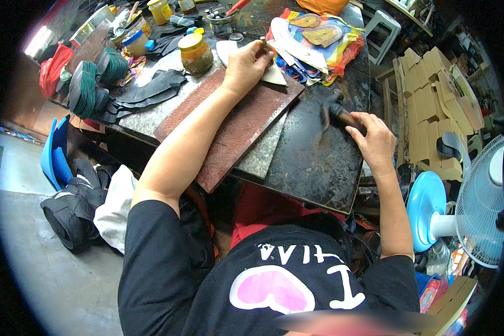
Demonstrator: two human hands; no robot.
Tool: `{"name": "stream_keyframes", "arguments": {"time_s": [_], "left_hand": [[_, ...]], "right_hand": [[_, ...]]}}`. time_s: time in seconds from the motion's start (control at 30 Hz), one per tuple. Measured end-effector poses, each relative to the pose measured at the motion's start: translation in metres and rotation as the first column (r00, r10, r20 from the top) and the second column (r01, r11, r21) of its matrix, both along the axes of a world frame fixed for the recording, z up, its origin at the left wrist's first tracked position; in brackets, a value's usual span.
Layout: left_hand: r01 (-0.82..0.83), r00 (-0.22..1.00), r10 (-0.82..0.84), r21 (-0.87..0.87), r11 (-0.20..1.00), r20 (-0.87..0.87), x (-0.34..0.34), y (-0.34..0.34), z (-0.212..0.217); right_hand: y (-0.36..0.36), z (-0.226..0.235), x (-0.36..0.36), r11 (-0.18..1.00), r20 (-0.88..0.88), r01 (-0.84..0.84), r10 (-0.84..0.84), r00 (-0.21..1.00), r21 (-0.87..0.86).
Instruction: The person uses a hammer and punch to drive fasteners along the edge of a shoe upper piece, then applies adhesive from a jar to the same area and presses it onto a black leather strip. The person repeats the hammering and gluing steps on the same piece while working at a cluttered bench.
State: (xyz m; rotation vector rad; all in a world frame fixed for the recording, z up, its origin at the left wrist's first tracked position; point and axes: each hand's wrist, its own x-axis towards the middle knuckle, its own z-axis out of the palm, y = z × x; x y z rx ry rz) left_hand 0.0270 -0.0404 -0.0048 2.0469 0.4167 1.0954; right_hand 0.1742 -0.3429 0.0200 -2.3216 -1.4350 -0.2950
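My right hand (375,140) is wrapped round the handle of a hammer (337,109), whose dark head rests at or just above the black table top. Over the far end of a reddish-brown board (207,120), my left hand (248,64) is closed with its fingertips pinched together. A small tip shows above those fingers, but what it belongs to I cannot make out. Partly under this hand lies a white flat piece (274,76). Beneath the brown board, a grey speckled slab (263,154) sticks out on the table (313,173).
A yellow-lidded jar (196,54) stands left of my left hand. Black cut pieces (151,89) and dark green coils (84,89) lie at the left. White curved patterns (297,45) sit on a colourful bag at the back. A fan (481,201) and cartons (431,106) stand at the right.
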Motion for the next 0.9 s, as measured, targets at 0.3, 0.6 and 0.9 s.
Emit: {"name": "stream_keyframes", "arguments": {"time_s": [0.3,0.6,0.9], "left_hand": [[0.344,0.937,-0.287,0.375,0.861,-0.201,-0.014,-0.090,0.051],[0.241,0.951,-0.006,-0.730,0.640,0.309,-0.049,-0.104,0.061],[0.176,0.912,-0.387,-0.720,0.671,-0.138,-0.076,-0.165,0.031]], "right_hand": [[0.021,0.003,-0.039,0.918,-0.727,-0.174,0.389,0.566,0.355],[-0.005,-0.026,-0.042,0.924,-0.673,-0.302,0.380,0.634,0.237],[-0.016,-0.033,-0.022,0.937,-0.935,0.000,0.348,0.066,0.349]]}}
